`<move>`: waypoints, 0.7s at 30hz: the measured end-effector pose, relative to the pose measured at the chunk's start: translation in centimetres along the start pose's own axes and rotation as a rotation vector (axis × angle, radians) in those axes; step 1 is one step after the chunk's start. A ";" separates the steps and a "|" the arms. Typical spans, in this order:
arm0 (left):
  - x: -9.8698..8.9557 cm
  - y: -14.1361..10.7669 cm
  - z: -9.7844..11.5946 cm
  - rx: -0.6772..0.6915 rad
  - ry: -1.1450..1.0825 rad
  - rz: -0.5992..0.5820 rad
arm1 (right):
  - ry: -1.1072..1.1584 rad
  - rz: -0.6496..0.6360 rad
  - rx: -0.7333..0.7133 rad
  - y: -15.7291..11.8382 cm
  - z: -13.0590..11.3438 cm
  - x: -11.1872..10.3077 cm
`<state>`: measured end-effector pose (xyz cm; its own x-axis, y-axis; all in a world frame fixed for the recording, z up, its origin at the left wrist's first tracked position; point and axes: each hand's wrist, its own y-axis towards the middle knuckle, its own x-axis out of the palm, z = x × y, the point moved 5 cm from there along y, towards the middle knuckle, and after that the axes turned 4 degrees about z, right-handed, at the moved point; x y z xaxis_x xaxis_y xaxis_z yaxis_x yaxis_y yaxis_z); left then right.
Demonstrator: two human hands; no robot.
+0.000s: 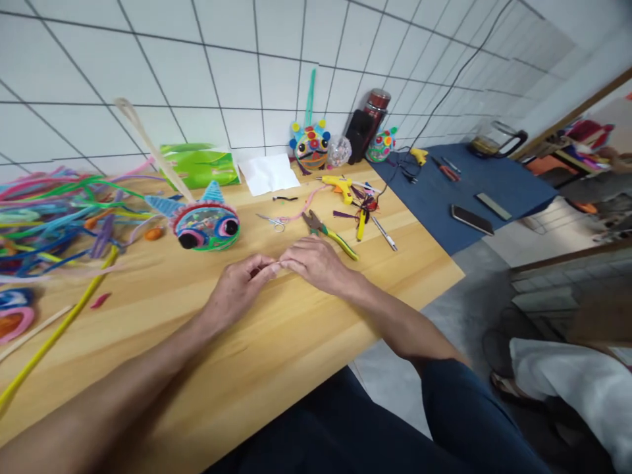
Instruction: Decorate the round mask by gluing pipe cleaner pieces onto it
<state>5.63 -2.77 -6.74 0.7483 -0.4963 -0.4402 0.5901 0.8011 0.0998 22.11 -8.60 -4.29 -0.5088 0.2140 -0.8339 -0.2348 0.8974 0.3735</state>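
My left hand and my right hand meet low over the wooden table, fingertips pinched together. Something small and thin is between them, too small to name. Just beyond my right hand lie pliers with yellow-green handles, jaws toward the wall. Small scissors rest on the wood beyond the gap between my hands. To the upper left of my left hand sits a decorated ball with blue ears, big black-and-pink eyes and a stick rising behind it.
Many coloured pipe cleaners are heaped at the left. A yellow glue gun, a pen and a second decorated ball are farther back. A blue-covered surface holds a phone. Another person's white-clothed leg shows at right.
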 end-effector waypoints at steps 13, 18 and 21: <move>0.6 0.1 -0.2 -0.185 -0.173 0.020 | 0.477 0.100 0.344 -0.4 2.5 -1.6; 0.7 0.2 0.7 -0.112 -0.188 -0.045 | 0.430 0.175 0.262 -0.2 2.6 -1.9; 0.5 0.1 1.5 -0.076 -0.137 -0.066 | 0.349 0.242 0.208 -0.2 2.5 -2.9</move>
<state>6.51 -3.41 -5.57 0.7464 -0.5852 -0.3169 0.6183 0.7859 0.0049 25.71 -8.39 -3.01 -0.7850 0.3155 -0.5331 0.0776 0.9039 0.4207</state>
